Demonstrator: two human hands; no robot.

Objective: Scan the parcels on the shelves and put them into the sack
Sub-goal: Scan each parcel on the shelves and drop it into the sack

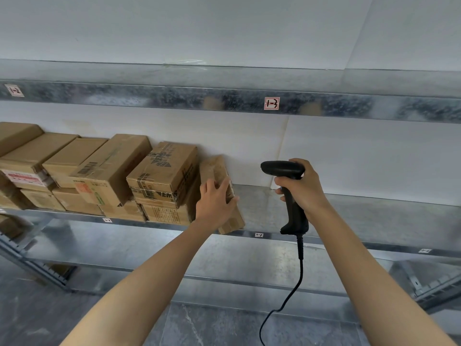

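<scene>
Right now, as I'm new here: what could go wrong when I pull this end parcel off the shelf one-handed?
The parcel stands tilted with its front corner at the shelf edge, held only by your left hand; it could slip and fall. The boxes stacked beside it might shift as it comes out. The cable hanging from the scanner in your right hand could snag on the shelf.

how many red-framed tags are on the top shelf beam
2. The 1-2 tag is at the far left of the top beam; the 1-3 tag is right of centre, above the scanner. Others may lie outside the frame.
</scene>
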